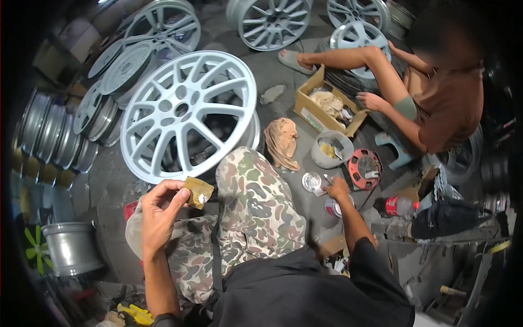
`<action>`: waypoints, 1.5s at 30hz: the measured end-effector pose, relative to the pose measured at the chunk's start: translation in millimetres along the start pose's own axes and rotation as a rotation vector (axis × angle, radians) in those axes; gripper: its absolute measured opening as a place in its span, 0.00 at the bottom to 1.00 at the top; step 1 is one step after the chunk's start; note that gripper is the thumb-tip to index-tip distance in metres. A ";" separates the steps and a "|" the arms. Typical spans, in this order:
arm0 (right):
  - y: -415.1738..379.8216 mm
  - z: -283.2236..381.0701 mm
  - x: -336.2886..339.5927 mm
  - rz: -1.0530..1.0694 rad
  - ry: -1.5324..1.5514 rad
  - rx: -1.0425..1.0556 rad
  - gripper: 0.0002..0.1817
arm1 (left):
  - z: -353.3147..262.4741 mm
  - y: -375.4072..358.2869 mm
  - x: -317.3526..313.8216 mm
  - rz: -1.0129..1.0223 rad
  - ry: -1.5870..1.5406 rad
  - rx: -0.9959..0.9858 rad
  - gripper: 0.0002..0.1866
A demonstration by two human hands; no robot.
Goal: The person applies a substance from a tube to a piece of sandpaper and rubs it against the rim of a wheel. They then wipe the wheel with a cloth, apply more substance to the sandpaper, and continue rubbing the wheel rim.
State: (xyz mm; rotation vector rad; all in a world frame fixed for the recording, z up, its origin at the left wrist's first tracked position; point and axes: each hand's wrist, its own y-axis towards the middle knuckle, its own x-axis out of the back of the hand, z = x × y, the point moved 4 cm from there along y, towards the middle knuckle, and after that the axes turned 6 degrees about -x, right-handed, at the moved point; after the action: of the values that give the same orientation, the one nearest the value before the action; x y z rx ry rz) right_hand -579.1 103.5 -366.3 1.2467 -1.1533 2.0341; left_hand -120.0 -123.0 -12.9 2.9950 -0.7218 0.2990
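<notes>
My left hand (162, 211) pinches a small yellow-brown square of card (199, 192) with a dab of white paste on it. It is held just below the near edge of a large light-grey multi-spoke wheel rim (158, 122). On the other side, my right hand (339, 189) has its fingers drawn together around something small and pale, and I cannot tell what it is. A round silver lid (312, 182) lies left of those fingertips. Partly hidden beneath the hand and forearm is a tin (330, 207).
A brown cloth (281, 143), a whitish tub (332, 148), a red reel (364, 170), a cardboard box (310, 106) and a bottle (400, 206) are nearby. A seated person (447, 109) handles another rim (362, 46). More rims (49, 131) are stacked left.
</notes>
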 end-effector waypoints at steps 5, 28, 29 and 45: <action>-34.3 50.0 58.2 -0.205 0.268 0.178 0.29 | 2.9 17.4 10.3 -0.088 -0.257 -0.029 0.09; -258.2 381.9 194.3 -0.161 0.469 1.275 0.18 | 40.1 40.8 35.7 -0.122 -0.519 -0.003 0.11; -258.5 383.0 194.2 -0.165 0.458 1.277 0.19 | 39.2 40.7 35.7 -0.124 -0.524 -0.001 0.11; -256.3 386.0 192.1 -0.132 0.471 1.297 0.18 | 39.6 43.4 29.7 -0.109 -0.488 -0.004 0.10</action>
State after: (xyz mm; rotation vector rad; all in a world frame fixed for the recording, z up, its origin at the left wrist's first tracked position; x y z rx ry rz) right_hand -293.8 -94.6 -4.4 1.0976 0.6117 2.7666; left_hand -107.0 -178.4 -45.8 3.1105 -0.5738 -0.4532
